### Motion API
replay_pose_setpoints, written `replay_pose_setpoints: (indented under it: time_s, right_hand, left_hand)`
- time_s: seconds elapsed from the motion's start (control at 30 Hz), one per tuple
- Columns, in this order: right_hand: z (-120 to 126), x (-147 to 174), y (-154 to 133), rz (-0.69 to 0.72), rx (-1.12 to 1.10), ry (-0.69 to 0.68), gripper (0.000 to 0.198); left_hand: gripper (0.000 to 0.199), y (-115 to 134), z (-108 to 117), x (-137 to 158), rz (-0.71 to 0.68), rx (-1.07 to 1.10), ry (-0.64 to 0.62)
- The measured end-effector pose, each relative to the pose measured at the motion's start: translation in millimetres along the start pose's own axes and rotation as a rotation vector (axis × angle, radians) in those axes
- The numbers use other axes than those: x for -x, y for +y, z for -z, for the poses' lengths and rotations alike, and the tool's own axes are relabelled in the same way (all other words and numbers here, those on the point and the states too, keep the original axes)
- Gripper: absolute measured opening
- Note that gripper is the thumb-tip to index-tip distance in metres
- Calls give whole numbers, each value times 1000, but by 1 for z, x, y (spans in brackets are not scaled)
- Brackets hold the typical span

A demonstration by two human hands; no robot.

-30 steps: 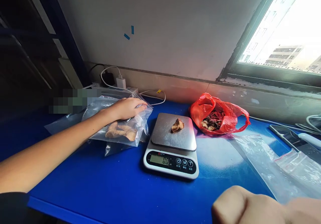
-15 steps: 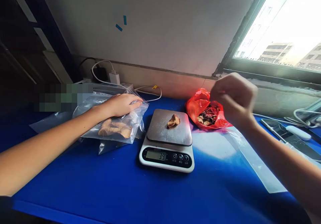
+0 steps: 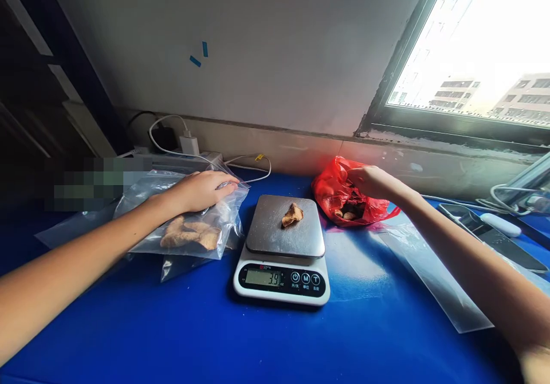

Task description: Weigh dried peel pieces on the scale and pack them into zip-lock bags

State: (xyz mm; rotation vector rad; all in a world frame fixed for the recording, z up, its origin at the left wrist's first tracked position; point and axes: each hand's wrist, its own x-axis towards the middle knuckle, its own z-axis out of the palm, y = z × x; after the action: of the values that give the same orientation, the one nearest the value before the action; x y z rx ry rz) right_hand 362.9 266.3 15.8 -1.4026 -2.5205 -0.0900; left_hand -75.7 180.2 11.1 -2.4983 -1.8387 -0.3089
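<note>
My left hand (image 3: 201,190) lies over a clear zip bag (image 3: 150,200) on the left, its fingers stretched out with a gap by the thumb. Inside this bag are pale brown dried slices (image 3: 191,235). At the mouth of a red plastic bag (image 3: 329,192), my right hand (image 3: 373,181) has its fingers bunched together; the fingertips are partly hidden, and what they hold cannot be made out. Dark dried slices (image 3: 353,212) fill the red bag. Between the hands stands a kitchen scale (image 3: 281,286) with one curled dried slice (image 3: 293,216) on its steel plate; the display reads 3.9.
A flat clear bag (image 3: 433,275) lies under my right forearm. Farther right are a phone (image 3: 462,218) and a white oval object (image 3: 501,224). A white charger (image 3: 189,143) with cables sits behind the left bag, against the wall. The blue table (image 3: 184,332) extends toward me.
My right hand has come down from above the red bag to its mouth. My left hand stays on the clear bag. The view has shifted slightly.
</note>
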Motion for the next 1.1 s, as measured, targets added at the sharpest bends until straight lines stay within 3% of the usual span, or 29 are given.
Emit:
replay_pose_setpoints:
  time_s: [0.17,0.37,0.53,0.73,0.93,1.1]
  right_hand:
    - [-19,3,5,-4,53,-58,29]
    - [-37,3,5,-98,113,6,25]
    - [-33,3,-4,-122,143,88,32]
    - [-16,8,-33,-144,194,220,20]
    - [-25,19,-95,41,197,320,21]
    - [-17,30,-114,291,63,453,23]
  left_hand:
    - [50,-2,-1,0,5,-1,9]
    - [50,-5,-3,-1,12,7,7]
    - [51,-5,-2,-1,14,7,8]
    - [51,-2,-1,0,22,6,6]
    - [52,3,1,0,25,14,-10]
    - [51,6,3,1,34,12,-21]
